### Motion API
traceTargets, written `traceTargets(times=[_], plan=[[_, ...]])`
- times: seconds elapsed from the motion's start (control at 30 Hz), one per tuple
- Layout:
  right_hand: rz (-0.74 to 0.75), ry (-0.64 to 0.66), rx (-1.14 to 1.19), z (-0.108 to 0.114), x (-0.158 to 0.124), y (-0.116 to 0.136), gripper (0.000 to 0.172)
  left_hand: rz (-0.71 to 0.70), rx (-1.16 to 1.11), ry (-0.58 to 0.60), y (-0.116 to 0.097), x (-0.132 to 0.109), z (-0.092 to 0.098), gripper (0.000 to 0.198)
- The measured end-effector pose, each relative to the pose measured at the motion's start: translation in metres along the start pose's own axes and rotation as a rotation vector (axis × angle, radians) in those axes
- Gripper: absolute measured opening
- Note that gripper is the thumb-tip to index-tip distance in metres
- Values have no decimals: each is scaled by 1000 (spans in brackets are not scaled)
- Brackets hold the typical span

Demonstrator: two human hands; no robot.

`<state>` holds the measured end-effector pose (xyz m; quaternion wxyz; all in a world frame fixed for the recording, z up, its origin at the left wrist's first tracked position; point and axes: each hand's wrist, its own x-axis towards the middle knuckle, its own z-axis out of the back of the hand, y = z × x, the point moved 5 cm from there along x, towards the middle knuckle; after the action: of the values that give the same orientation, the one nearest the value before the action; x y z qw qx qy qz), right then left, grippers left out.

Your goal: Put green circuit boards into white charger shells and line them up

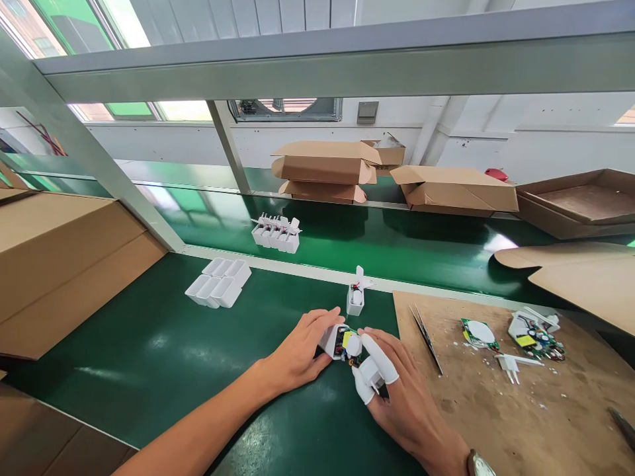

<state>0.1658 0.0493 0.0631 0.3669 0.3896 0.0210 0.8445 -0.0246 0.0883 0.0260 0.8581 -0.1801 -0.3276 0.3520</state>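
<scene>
My left hand rests on the green mat and grips a small white charger housing with a circuit board showing in its open side. My right hand, with white finger cots on thumb and forefinger, pinches a white plug piece right beside that housing. Just beyond my hands stands one assembled white housing upright on the mat. Further left lie several empty white shells in a cluster, and a group of assembled housings sits on the conveyor belt.
A brown work board at right carries tweezers, loose circuit boards and white plug parts. Cardboard boxes line the far side of the belt. A large carton stands at left. A grey frame post crosses diagonally.
</scene>
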Motion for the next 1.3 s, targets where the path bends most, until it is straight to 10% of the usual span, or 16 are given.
traceTargets(times=[0.73,0.93,1.3], plan=[[-5,61,48,-1,3,0,71,59,-17,36,-8,4,-1,83],[-11,77,205,-2,1,-9,63,81,-352,130,-5,4,-8,89],[136,104,173,-28,22,-22,52,363,-837,-99,11,5,-2,63]])
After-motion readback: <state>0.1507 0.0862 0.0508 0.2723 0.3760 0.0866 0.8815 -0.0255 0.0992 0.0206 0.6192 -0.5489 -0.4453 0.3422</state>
